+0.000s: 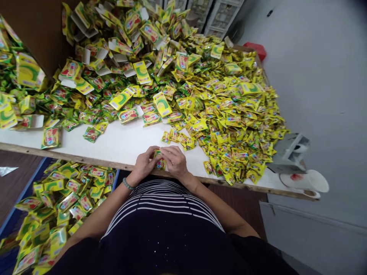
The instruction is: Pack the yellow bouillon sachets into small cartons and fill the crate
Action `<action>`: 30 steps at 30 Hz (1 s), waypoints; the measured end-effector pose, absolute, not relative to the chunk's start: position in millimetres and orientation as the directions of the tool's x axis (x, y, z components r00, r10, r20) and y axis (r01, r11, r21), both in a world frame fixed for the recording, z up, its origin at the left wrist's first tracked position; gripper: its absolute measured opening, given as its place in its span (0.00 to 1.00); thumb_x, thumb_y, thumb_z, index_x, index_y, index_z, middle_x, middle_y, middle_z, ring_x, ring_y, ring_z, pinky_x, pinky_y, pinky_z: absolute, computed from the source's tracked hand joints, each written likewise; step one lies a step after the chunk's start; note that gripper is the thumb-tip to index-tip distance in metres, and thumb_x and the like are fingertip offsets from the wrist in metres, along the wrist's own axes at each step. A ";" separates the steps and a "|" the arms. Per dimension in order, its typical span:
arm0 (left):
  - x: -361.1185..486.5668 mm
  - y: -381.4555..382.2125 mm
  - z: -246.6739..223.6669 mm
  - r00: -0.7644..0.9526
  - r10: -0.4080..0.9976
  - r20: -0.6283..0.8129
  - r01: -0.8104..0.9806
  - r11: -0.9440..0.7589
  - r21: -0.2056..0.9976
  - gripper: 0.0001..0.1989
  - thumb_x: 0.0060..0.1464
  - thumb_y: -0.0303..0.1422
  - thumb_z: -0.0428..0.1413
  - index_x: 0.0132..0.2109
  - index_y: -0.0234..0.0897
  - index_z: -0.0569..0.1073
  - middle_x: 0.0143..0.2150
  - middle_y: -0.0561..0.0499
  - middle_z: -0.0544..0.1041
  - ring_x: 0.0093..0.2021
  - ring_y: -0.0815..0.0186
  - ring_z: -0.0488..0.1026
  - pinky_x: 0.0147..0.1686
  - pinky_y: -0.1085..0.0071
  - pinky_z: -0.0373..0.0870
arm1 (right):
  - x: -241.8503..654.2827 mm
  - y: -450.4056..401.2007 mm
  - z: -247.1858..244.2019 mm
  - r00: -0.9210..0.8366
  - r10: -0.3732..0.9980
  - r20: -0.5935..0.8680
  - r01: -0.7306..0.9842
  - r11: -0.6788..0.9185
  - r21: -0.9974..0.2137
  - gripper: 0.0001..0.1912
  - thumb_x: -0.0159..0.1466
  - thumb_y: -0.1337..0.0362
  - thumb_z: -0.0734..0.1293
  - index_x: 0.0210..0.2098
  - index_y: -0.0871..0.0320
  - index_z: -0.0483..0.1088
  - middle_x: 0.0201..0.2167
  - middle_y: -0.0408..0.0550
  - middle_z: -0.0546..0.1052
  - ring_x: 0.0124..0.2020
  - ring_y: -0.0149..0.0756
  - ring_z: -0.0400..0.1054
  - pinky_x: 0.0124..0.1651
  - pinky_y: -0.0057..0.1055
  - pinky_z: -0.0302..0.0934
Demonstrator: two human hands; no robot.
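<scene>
Near the table's front edge, both my hands are closed round one small yellow-green box with red and pink print [159, 162]. My left hand [145, 163] grips its left side, a beaded bracelet on the wrist. My right hand [175, 160] holds the right side and top, its fingers partly covering the box. Just beyond the hands lie a few small yellow packets [179, 138] on the white tabletop [126, 142].
A large heap of yellow packets [229, 118] covers the table's right side. Open boxes and green packets [97, 82] pile up behind and left. A blue crate [116, 179] of filled boxes stands lower left. A grey dispenser [289, 152] and white cup [318, 181] sit at right.
</scene>
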State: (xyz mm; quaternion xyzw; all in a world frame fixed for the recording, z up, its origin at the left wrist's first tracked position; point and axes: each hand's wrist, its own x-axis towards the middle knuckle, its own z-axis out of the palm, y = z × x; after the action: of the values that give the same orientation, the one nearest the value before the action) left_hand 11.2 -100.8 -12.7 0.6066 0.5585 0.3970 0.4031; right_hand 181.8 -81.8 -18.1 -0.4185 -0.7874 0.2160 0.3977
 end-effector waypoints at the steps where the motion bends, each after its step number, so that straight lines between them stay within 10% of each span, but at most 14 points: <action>1: 12.3 -99.1 -12.6 0.079 0.997 0.014 0.363 -0.042 0.931 0.17 0.56 0.40 0.60 0.52 0.42 0.75 0.33 0.55 0.79 0.31 0.67 0.74 0.33 0.73 0.69 | 185.2 -80.2 -18.5 -0.334 0.842 0.423 0.469 0.538 -0.700 0.15 0.71 0.62 0.61 0.48 0.52 0.79 0.45 0.50 0.81 0.47 0.41 0.73 0.53 0.41 0.68; 5: -2.2 -97.5 5.5 0.025 0.998 0.061 0.369 -0.066 0.927 0.15 0.55 0.43 0.61 0.47 0.42 0.76 0.34 0.54 0.78 0.31 0.68 0.73 0.33 0.74 0.68 | 222.8 -61.0 -24.7 -0.189 0.918 0.348 0.546 0.393 -0.740 0.18 0.72 0.59 0.59 0.52 0.57 0.76 0.48 0.56 0.80 0.48 0.42 0.74 0.55 0.41 0.67; 9: -74.6 -123.1 51.6 -0.237 0.966 0.101 0.656 0.082 0.750 0.16 0.55 0.47 0.60 0.45 0.43 0.76 0.27 0.56 0.75 0.26 0.68 0.69 0.28 0.74 0.63 | 262.4 -39.9 -42.9 -0.127 0.950 0.286 0.805 0.267 -0.529 0.19 0.67 0.61 0.65 0.53 0.62 0.76 0.55 0.63 0.75 0.57 0.52 0.67 0.62 0.50 0.58; 14: -185.6 -176.5 94.5 -0.636 0.756 -0.151 0.771 0.614 -0.170 0.19 0.56 0.51 0.54 0.48 0.48 0.75 0.31 0.53 0.80 0.31 0.59 0.75 0.27 0.72 0.55 | 238.9 -29.4 -58.9 -0.314 0.919 0.239 0.817 0.390 -0.424 0.20 0.67 0.62 0.66 0.57 0.56 0.74 0.56 0.58 0.74 0.56 0.49 0.64 0.61 0.46 0.56; 16: -204.1 -186.5 99.2 -0.708 0.661 -0.248 0.703 0.631 -0.327 0.20 0.57 0.51 0.51 0.50 0.48 0.75 0.38 0.49 0.83 0.38 0.54 0.78 0.28 0.71 0.58 | 216.2 -22.2 -57.0 -0.368 0.898 0.241 0.784 0.439 -0.439 0.19 0.68 0.63 0.64 0.56 0.56 0.75 0.57 0.57 0.73 0.56 0.48 0.63 0.61 0.44 0.56; 23: -166.4 -130.6 72.9 -0.658 0.752 -0.040 0.748 0.658 0.087 0.20 0.61 0.46 0.50 0.51 0.39 0.76 0.46 0.43 0.82 0.49 0.51 0.78 0.42 0.64 0.68 | 185.0 -1.9 -48.2 -0.440 0.860 0.258 0.717 0.509 -0.476 0.21 0.68 0.71 0.56 0.55 0.59 0.74 0.48 0.58 0.78 0.50 0.46 0.68 0.55 0.40 0.60; 30: -183.7 -20.4 48.2 -0.705 0.672 0.226 0.707 0.645 0.290 0.21 0.61 0.43 0.53 0.53 0.32 0.73 0.50 0.34 0.78 0.53 0.47 0.73 0.51 0.57 0.67 | 205.6 -25.8 -57.7 -0.091 0.967 0.240 0.666 0.238 -0.707 0.22 0.68 0.54 0.55 0.47 0.61 0.72 0.37 0.58 0.79 0.37 0.46 0.72 0.42 0.38 0.63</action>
State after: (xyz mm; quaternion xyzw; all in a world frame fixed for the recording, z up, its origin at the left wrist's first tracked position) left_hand -183.7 -20.4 48.2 0.3806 0.9056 0.1808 -0.0488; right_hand 205.6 -25.8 -57.7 -0.5782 -0.7061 0.2163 0.3469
